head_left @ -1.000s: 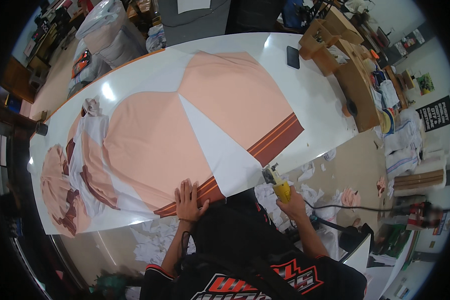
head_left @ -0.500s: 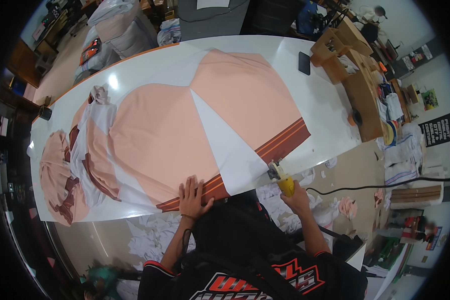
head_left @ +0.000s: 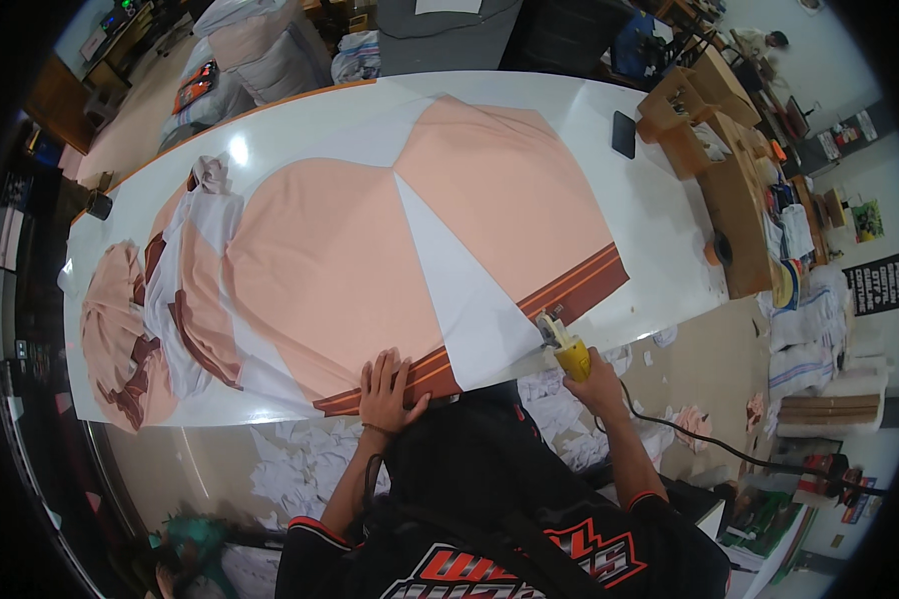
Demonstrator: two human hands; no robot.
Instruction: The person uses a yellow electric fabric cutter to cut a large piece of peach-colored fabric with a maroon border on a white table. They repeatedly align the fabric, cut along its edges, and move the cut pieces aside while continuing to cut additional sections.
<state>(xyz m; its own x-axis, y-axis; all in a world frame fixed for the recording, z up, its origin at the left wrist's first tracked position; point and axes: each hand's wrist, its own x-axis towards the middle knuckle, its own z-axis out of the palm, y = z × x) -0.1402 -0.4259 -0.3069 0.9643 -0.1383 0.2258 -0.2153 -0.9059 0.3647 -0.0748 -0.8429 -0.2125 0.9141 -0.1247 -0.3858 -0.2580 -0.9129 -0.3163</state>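
My left hand [head_left: 386, 391] lies flat, fingers spread, on the brown, orange-striped band [head_left: 430, 377] at the near edge of a peach fabric panel [head_left: 330, 260]. In my right hand [head_left: 597, 387] is a yellow electric fabric cutter [head_left: 572, 359], gripped by its body. Its metal head rests by the near edge of white material [head_left: 474, 319] and the striped band [head_left: 574, 287] of a second peach panel [head_left: 499, 180]. The cutter's head hides exactly where the blade meets the fabric. A black cord [head_left: 704, 439] runs from the cutter to the right.
The white table [head_left: 659, 230] bears a crumpled heap of peach and white pieces [head_left: 185, 290] at left. At far right lie a black phone [head_left: 623, 134] and cardboard boxes [head_left: 724, 180]. White scraps [head_left: 305, 469] cover the floor by the near edge; stuffed sacks [head_left: 260, 50] stand behind.
The cord has dropped lower and now sags toward the lower right. The cutter has shifted only slightly against the fabric. My left hand stays on the band, and the view has shifted a little.
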